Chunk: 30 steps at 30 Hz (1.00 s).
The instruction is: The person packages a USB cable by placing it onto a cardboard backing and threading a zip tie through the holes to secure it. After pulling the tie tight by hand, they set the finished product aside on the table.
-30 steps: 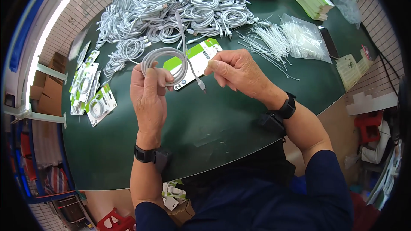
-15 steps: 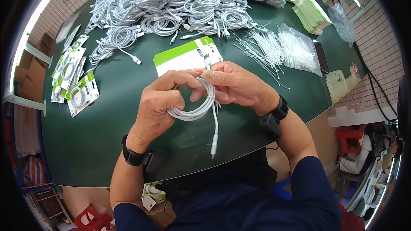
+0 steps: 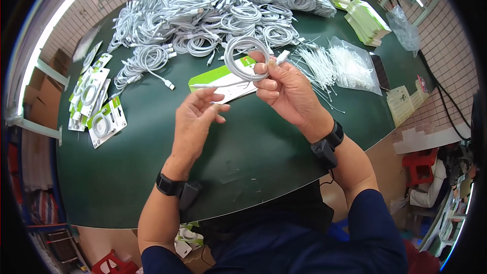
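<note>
My right hand (image 3: 291, 89) is closed on a coiled white cable (image 3: 231, 53), pinching one side of the loop between thumb and fingers. One plug (image 3: 282, 57) of the cable sticks up beside my right thumb. The other end reaches left, just above my left hand (image 3: 195, 122). That hand is open with its fingers apart and slightly curled, below the cable end; whether a fingertip touches it I cannot tell. Behind the coil, a green and white packaging card (image 3: 215, 75) lies on the table, partly covered by my right hand and the cable.
A large heap of coiled cables (image 3: 203, 7) fills the table's (image 3: 137, 172) far side. Packed cable cards (image 3: 107, 122) are at left. Loose white zip ties (image 3: 314, 66) and a bag of zip ties (image 3: 352, 66) lie at right, near a phone (image 3: 379, 71) and stacked cards (image 3: 368, 23).
My right hand has raised the coil away from me and turned it, so the hanging end now points left. My left hand has let go of the loop and opened.
</note>
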Tool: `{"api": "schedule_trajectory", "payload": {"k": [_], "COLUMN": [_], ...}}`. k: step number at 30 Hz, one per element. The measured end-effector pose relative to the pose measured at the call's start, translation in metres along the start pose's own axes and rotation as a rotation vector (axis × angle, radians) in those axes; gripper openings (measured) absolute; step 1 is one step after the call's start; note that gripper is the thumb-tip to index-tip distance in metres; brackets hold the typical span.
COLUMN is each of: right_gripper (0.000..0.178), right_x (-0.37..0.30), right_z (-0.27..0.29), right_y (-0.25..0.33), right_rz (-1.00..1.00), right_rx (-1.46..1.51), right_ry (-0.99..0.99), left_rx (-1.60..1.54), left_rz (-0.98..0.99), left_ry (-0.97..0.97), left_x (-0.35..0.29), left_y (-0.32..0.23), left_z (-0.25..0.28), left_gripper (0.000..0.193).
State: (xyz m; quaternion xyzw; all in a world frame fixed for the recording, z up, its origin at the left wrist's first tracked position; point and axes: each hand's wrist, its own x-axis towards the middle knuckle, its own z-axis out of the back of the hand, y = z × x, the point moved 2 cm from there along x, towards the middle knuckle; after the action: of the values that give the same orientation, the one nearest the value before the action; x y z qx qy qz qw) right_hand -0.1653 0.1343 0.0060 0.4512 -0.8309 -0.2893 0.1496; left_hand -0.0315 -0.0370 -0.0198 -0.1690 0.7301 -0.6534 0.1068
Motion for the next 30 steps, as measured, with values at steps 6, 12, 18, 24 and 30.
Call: {"api": "schedule_trajectory", "payload": {"k": [6, 12, 18, 24, 30], "right_gripper": [0.04, 0.04, 0.037, 0.034, 0.031], "right_x": [-0.003, -0.005, -0.004, -0.009, -0.013], "right_z": [0.001, -0.003, -0.002, -0.003, -0.014], "right_y": [-0.013, -0.034, -0.033, -0.028, -0.029], "right_rz": [0.041, -0.062, -0.151, -0.217, -0.254], "right_rx": [-0.095, -0.456, -0.7, -0.588, -1.111], "right_ry": [-0.037, 0.0, 0.071, 0.094, 0.229], "left_rx": [-0.429, -0.348, -0.675, -0.5, 0.267], "left_rz": [0.083, 0.046, 0.079, 0.155, 0.059], "left_ry": [-0.071, -0.128, 0.006, 0.088, 0.035], "left_x": [-0.014, -0.008, -0.006, -0.005, -0.009], "left_y": [-0.014, -0.003, -0.003, -0.011, -0.009], "left_z": [-0.039, -0.024, -0.015, -0.012, -0.014], "left_gripper": [0.042, 0.043, 0.04, 0.04, 0.036]}}
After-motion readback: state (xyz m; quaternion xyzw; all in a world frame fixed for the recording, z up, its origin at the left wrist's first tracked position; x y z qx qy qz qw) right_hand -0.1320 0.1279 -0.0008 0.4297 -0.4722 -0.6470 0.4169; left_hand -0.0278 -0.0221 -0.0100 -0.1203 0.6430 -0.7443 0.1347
